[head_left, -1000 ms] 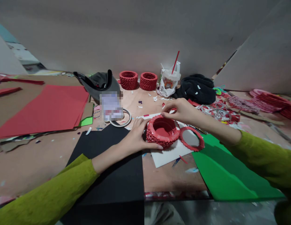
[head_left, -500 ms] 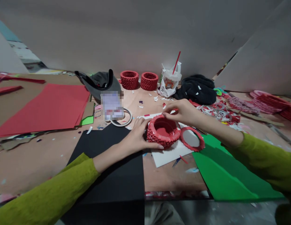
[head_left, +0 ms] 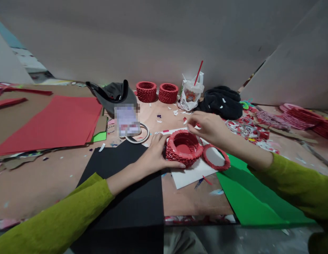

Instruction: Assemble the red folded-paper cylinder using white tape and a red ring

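Red folded-paper bowl (head_left: 183, 150): left hand (head_left: 154, 157), fingers clamped on its side; right hand (head_left: 209, 127), fingers together, just beyond the rim, not touching.

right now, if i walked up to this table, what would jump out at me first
The red layered paper bowl comes first, at centre on a white sheet, held by the left hand with the right hand just behind it. Next come two red paper rings at the back, the large red sheet at left and the green sheet at front right.

You are in a paper-craft workshop: red card sheets (head_left: 47, 127), paper scraps (head_left: 248, 128) and red folded-paper bowls (head_left: 179, 158) cover your workbench (head_left: 195, 201).
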A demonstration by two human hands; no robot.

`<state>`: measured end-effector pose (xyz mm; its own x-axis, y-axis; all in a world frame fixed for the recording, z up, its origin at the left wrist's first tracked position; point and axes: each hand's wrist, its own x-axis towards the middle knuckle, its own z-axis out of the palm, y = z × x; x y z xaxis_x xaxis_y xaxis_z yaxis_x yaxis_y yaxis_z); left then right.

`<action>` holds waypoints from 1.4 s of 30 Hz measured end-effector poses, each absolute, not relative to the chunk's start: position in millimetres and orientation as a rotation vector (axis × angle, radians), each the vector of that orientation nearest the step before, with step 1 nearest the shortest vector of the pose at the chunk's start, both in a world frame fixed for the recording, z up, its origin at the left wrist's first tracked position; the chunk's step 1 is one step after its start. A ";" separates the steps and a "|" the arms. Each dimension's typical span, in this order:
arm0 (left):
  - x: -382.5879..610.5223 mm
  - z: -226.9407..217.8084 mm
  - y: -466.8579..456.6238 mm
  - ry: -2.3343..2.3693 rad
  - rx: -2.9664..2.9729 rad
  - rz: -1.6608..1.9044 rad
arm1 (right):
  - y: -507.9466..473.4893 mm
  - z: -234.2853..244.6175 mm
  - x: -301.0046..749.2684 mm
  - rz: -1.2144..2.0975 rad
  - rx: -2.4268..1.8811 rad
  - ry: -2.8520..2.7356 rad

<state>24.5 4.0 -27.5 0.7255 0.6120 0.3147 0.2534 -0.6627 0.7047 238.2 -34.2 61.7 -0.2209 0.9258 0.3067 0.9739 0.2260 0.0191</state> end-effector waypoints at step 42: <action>27.4 -27.1 6.6 0.344 2.121 0.636 | -23.1 61.7 244.6 0.416 -1.566 -2.287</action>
